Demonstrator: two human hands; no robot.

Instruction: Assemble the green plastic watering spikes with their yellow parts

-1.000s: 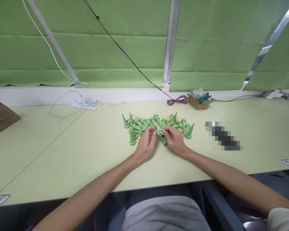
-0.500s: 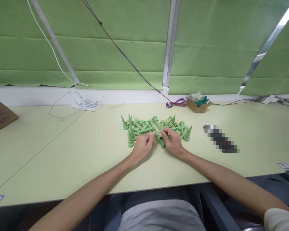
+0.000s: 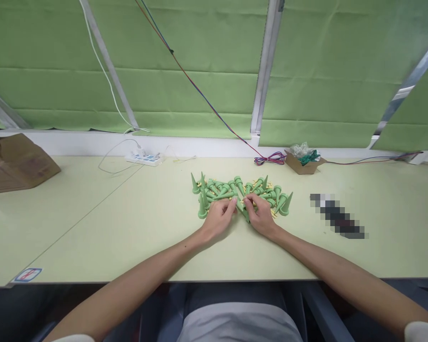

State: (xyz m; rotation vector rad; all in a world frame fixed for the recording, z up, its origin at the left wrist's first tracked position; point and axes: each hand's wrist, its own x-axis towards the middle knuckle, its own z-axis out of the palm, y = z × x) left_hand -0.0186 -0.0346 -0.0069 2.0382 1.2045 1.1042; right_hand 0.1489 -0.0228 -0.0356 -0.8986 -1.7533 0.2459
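Note:
Many green plastic cone-shaped spikes (image 3: 224, 191) with round collars lie in a pile on the table, some standing point up. Small yellow pieces (image 3: 274, 213) show among and under them. At the pile's near edge my left hand (image 3: 219, 217) is closed, its thumb pressed toward the curled fingers. Close to its right, my right hand (image 3: 259, 214) is closed in a pinch. One green spike (image 3: 244, 211) slants between the two hands. Whatever is pinched in the fingertips is too small or hidden to make out.
A brown cardboard box (image 3: 21, 164) stands at the left. A white power strip (image 3: 146, 158), coiled red-and-blue wire (image 3: 270, 158) and a small open carton (image 3: 303, 166) line the back. A pixelated dark object (image 3: 338, 216) lies at the right.
The view has shifted left, so more of the cardboard box shows. My hands remain together at the pile; the fingertips have drawn slightly apart.

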